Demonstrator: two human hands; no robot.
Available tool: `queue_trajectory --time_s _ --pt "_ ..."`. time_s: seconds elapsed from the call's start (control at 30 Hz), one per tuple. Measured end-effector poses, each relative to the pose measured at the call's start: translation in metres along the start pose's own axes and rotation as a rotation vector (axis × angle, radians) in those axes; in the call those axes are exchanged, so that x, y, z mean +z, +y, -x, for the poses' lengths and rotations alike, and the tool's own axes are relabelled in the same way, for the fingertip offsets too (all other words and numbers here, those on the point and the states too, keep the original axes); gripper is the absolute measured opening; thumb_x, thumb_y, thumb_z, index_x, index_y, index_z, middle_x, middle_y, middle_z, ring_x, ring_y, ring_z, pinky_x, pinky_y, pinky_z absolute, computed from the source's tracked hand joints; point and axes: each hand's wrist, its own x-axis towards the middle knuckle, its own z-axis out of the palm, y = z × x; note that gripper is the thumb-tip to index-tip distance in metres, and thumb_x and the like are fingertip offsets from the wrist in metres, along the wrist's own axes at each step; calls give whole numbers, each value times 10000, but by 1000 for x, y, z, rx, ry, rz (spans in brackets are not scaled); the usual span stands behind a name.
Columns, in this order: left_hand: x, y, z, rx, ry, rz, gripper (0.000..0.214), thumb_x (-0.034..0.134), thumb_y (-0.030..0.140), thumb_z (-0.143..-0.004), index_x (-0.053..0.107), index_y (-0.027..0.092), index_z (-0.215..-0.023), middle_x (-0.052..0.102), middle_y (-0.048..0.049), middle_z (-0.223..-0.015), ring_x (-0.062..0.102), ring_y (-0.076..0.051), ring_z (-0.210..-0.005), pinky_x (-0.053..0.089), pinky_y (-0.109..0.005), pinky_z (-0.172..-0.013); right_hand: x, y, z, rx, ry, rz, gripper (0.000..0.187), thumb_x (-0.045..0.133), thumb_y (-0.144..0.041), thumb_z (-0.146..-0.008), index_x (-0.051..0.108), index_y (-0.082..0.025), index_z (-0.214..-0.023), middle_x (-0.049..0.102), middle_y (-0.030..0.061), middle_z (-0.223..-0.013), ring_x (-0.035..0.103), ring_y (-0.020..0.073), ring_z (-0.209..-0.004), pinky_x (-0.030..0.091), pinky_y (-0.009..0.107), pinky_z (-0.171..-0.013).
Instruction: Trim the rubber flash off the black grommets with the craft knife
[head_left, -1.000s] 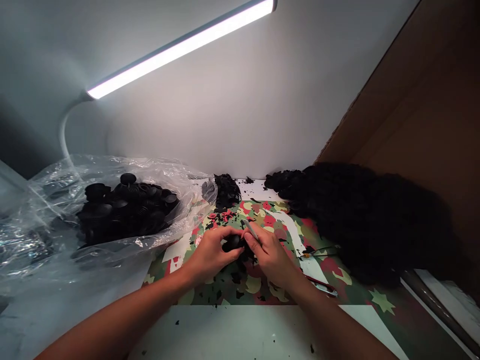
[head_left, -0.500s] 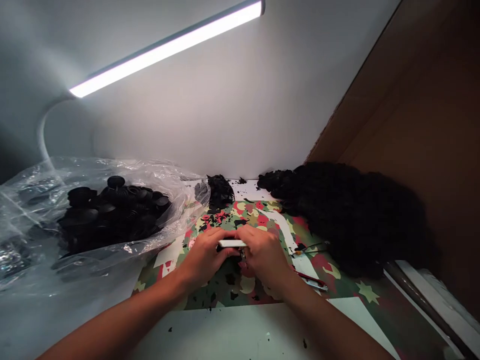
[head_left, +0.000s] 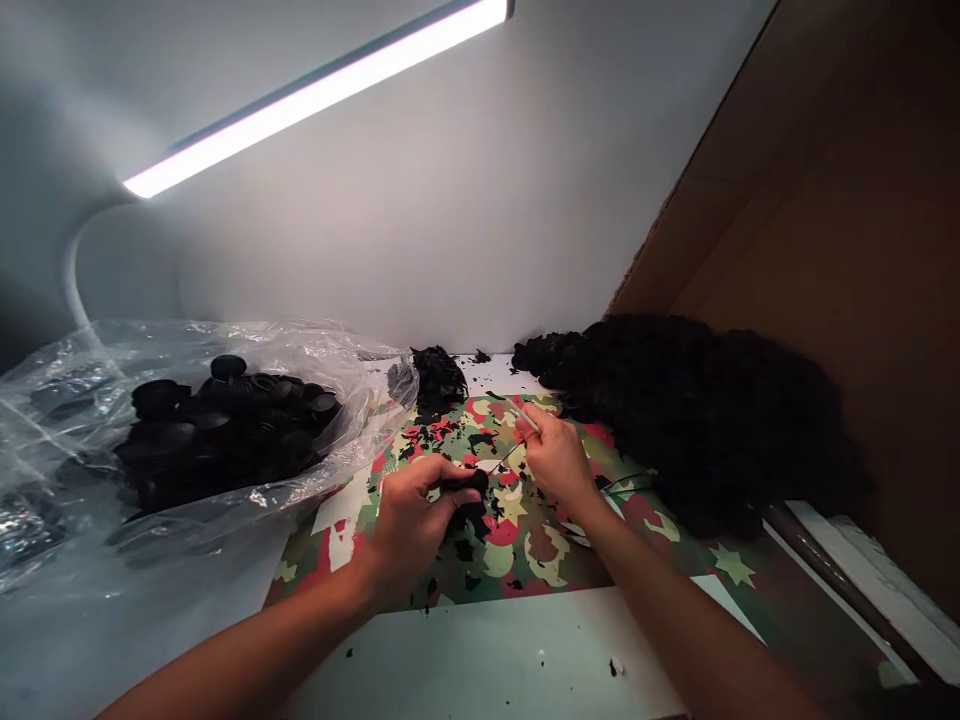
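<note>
My left hand [head_left: 414, 515] pinches a small black rubbery piece [head_left: 474, 483] between thumb and fingers over the patterned sheet. Just beyond and to the right, my right hand [head_left: 556, 455] is closed on a slim white tool [head_left: 526, 417]. A thin metal shaft [head_left: 507, 458] slants from that hand toward the black piece, its tip close beside it; whether it belongs to the white tool is unclear. Black scraps [head_left: 466, 550] lie scattered beneath both hands. My right forearm partly hides another thin metal tool [head_left: 631, 480] lying on the sheet.
At left, a clear plastic bag [head_left: 375, 420] holds ribbed black round parts [head_left: 176, 437]. A small heap of black trimmings [head_left: 439, 378] sits at the back, a large black pile [head_left: 720, 420] at right. A lit lamp [head_left: 322, 98] hangs above; cardboard [head_left: 817, 200] stands at right.
My hands were together around the white tool; now they are apart. The right hand has moved up and right with the tool, and the black piece in my left hand shows.
</note>
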Motion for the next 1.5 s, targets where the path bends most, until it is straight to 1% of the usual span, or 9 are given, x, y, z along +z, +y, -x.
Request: queue_trajectory --time_s 0.13,0.23,0.4,0.53,0.63,0.7,0.77,0.93,1.5 --pt "-7 -3 -5 -239 -36 209 161 776 334 -724 729 187 -772 694 -16 -691 605 -175 -607 465 -269 -558 1 10 -4 -47 -196 -70 340 569 -403 -901 607 -201 -630 532 -5 -612 475 156 -579 333 255 -552" --pt "-11 -7 -11 -252 -44 211 159 784 320 -727 738 176 -775 689 -18 -720 588 -164 -649 455 -260 -605 0 7 0 -75 -231 -151 327 635 -491 -878 736 -213 -739 612 23 -771 570 178 -683 432 279 -630" --pt "-12 -13 -17 -107 -42 149 79 775 258 -700 771 188 -735 630 -20 -727 570 -175 -724 437 -268 -653 -12 -5 10 -26 58 -502 520 391 -570 -1016 763 -213 -945 689 91 -1020 620 223 -883 498 345 -812" --pt "-11 -14 -19 -140 -37 149 83 770 237 -671 786 195 -740 630 -22 -716 569 -177 -710 431 -281 -666 -19 -17 20 9 -72 -757 771 173 -670 -1015 779 -212 -884 725 103 -953 645 198 -719 524 335 -668" --pt "-12 -15 -19 -148 -44 148 98 781 242 -662 788 192 -746 637 -25 -723 571 -180 -711 430 -284 -666 -18 -24 26 25 -230 -847 583 400 -678 -978 751 -213 -1001 738 77 -820 698 207 -690 548 326 -639" --pt "-12 -14 -19 -155 -62 147 112 785 255 -672 792 190 -763 640 -25 -731 574 -180 -713 426 -285 -672 -15 -26 28 -22 -239 -815 333 646 -531 -922 720 -224 -1027 753 62 -888 730 220 -799 567 320 -704" --pt "-14 -13 -19 -153 -82 139 119 774 268 -698 797 191 -787 640 -24 -739 574 -182 -720 416 -286 -677 -11 -26 29 -108 -232 -747 185 724 -400 -892 705 -221 -932 753 60 -962 727 216 -851 565 318 -731" --pt "-16 -10 -20 -86 -87 44 82 762 270 -728 781 194 -752 593 -7 -690 535 -177 -722 374 -283 -684 -7 -23 29 -245 -246 -563 180 646 -305 -943 649 -212 -789 742 61 -1159 694 231 -1032 526 360 -864" --pt "-18 -9 -20 -27 -132 -38 130 731 280 -790 724 176 -712 550 6 -700 510 -163 -715 360 -274 -681 -11 -21 28 -270 -293 -443 168 556 -313 -987 674 -235 -895 757 15 -1111 664 173 -814 477 311 -721"
